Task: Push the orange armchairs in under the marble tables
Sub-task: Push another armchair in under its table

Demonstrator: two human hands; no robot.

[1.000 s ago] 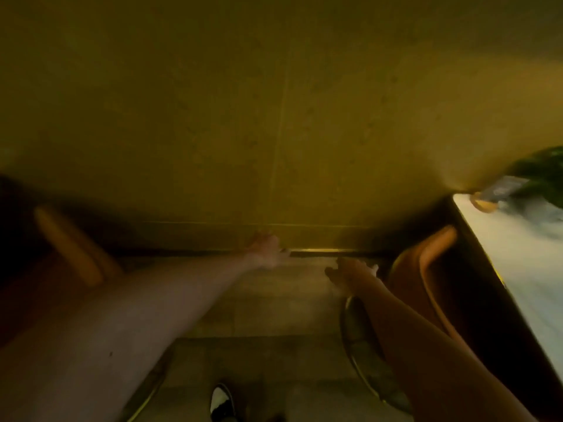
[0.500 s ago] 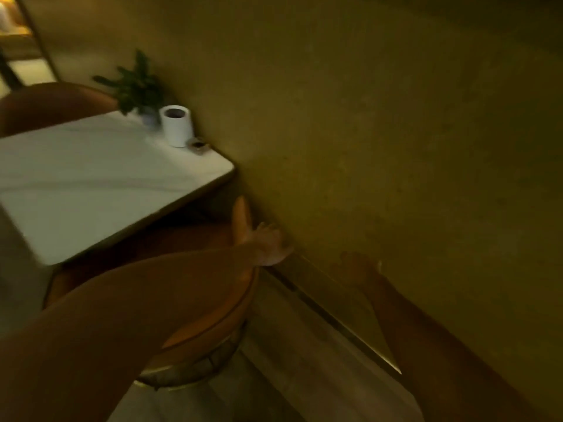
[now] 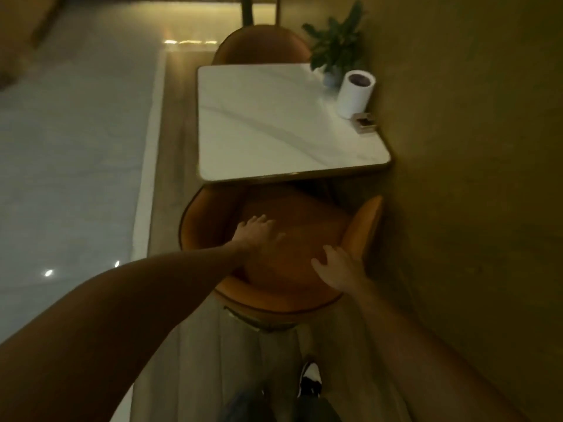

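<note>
Both hands out: left grip (image 3: 257,231) flat and spread over the orange armchair (image 3: 292,254) seat, right grip (image 3: 336,269) spread by its backrest, marble worktop (image 3: 274,123) just ahead.

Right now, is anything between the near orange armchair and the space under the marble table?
Nothing visible blocks it. The near orange armchair already has its front edge at the marble table edge, both hands on it: left hand, right hand. The wall sits close beside its right arm. Under the table is dark.
</note>
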